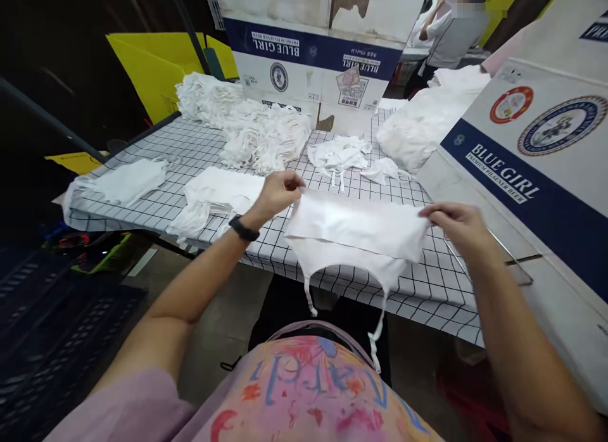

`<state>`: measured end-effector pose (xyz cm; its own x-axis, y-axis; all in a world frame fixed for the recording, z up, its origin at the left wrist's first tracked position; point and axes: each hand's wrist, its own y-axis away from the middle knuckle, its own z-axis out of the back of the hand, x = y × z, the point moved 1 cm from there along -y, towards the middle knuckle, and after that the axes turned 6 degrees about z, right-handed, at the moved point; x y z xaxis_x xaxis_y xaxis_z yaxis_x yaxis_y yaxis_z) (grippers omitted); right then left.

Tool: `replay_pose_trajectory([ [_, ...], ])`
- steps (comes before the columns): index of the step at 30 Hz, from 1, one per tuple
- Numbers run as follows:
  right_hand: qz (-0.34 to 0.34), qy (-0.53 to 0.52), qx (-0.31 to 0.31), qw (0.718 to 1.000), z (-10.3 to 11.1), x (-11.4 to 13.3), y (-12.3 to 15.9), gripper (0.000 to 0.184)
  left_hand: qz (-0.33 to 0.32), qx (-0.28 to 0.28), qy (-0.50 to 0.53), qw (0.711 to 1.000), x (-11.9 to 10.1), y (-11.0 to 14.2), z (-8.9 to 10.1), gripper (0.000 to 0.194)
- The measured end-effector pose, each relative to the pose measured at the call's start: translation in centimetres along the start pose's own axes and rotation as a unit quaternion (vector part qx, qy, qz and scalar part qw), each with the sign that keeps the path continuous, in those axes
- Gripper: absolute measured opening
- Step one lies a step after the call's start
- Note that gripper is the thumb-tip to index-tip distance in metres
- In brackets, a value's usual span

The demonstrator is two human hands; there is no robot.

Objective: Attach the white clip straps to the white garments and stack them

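A white strappy garment, like a camisole top (356, 230), is stretched out between my hands over the table's near edge. Its two thin straps hang down toward me. My left hand (281, 192), with a dark band on the wrist, pinches the garment's upper left corner. At the opposite corner, my right hand (456, 223) grips the fabric between thumb and fingers. Just left of my left hand lies a small stack of folded white garments (223, 189). Beyond the held piece sits a loose white garment (339, 154) with straps trailing.
Heaped white garments (268, 135) lie at the back of the checked table (199, 151). A flat white piece (128, 179) is at the left. Cardboard boxes (308, 56) stand behind, and another cardboard panel (536, 157) leans at right. A person (456, 37) works in the background.
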<state>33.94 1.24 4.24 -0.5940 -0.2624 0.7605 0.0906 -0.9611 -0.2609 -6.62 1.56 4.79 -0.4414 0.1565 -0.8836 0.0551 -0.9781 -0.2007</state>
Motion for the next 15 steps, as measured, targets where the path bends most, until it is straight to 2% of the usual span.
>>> replay_pose_trajectory([
  [1,-0.06,-0.004,0.034,0.998,-2.0,-1.4,-0.9,0.025,0.035,-0.004,-0.033,0.999,2.3,-0.9,-1.2,0.018],
  [3,-0.087,0.002,0.049,0.995,-5.2,-3.6,-2.3,0.024,0.069,-0.001,-0.089,0.994,5.8,-2.3,-3.1,0.021],
  [5,-0.087,0.018,0.04,0.995,-7.2,-5.2,-3.3,0.026,0.082,0.001,-0.114,0.99,7.7,-3.4,-4.3,0.022],
  [8,-0.082,0.032,0.031,0.996,-8.2,-6.6,-4.7,0.028,0.09,0.0,-0.12,0.989,9.0,-4.8,-5.0,0.023],
  [12,-0.047,0.053,0.073,0.995,-8.7,-8.3,-6.8,0.03,0.091,0.009,-0.139,0.986,9.7,-6.5,-5.2,0.026],
  [15,-0.016,0.088,0.04,0.995,-9.2,-9.5,-7.7,0.032,0.079,0.037,-0.198,0.976,10.1,-6.7,-5.8,0.027],
])
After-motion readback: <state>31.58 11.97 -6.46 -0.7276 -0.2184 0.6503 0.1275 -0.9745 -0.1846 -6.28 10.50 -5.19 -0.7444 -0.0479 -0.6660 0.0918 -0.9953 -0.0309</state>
